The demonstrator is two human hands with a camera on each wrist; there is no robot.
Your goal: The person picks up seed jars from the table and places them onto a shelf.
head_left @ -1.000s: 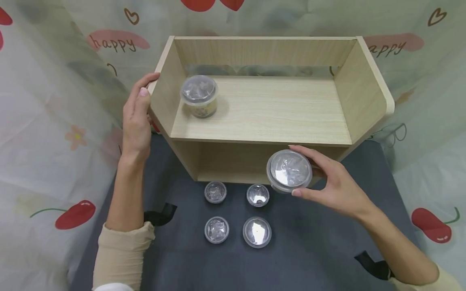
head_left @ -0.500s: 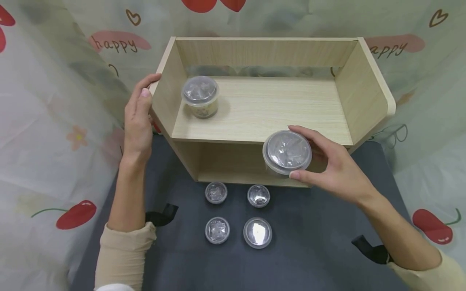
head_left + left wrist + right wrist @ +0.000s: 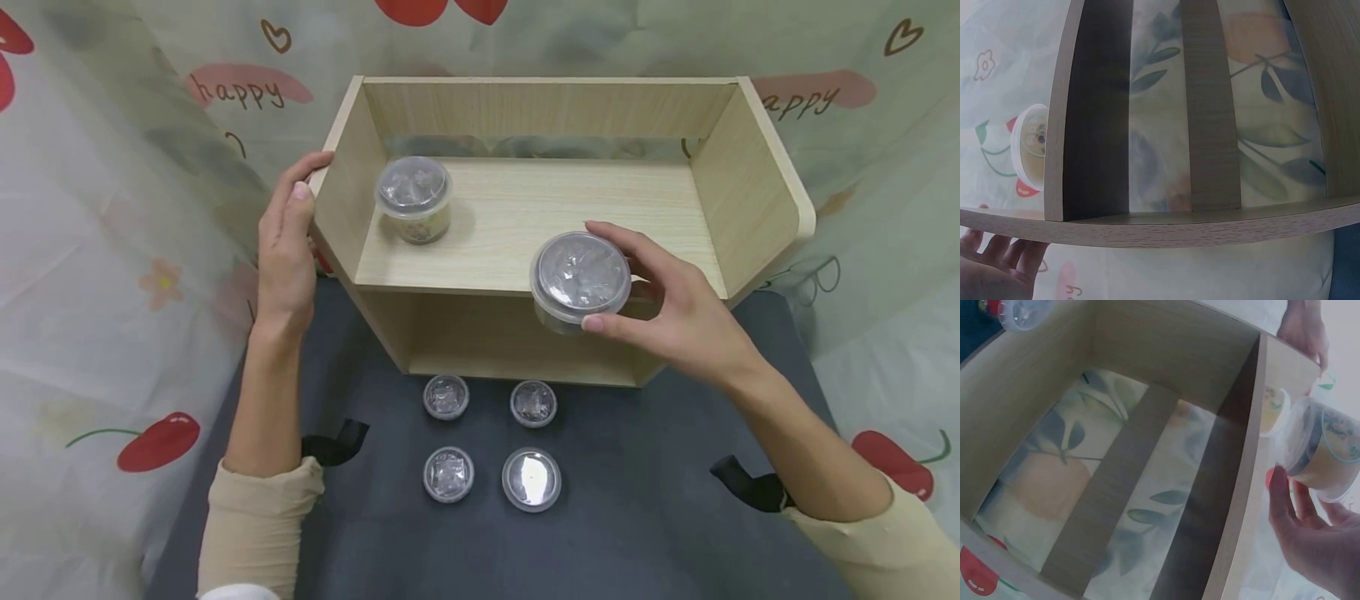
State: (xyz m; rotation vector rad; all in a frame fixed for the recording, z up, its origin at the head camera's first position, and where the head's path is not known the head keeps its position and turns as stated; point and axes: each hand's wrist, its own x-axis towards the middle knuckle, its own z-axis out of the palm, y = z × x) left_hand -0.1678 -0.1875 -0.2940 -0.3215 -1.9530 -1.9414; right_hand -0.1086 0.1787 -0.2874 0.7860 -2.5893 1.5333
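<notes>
My right hand [image 3: 660,308] holds a large clear plastic tub [image 3: 581,279] with a lid, thumb and fingers around its side, at the front edge of the upper shelf. Pale contents show through the tub [image 3: 1325,447] in the right wrist view. My left hand [image 3: 288,242] rests against the outside of the left side panel of the wooden shelf unit [image 3: 570,192], its fingertips at the panel's edge. In the left wrist view, the left fingers [image 3: 1013,256] touch the panel from outside. Another lidded tub [image 3: 412,200] stands at the left of the upper shelf.
On the dark table [image 3: 615,533] before the unit stand several smaller lidded tubs: back left [image 3: 446,397], back right [image 3: 533,403], front left [image 3: 448,474] and front right [image 3: 531,479]. A printed curtain [image 3: 97,250] hangs around the table.
My right hand has lifted the tub up and slightly left, from before the lower compartment to the upper shelf's front edge. The left hand stays at the side panel.
</notes>
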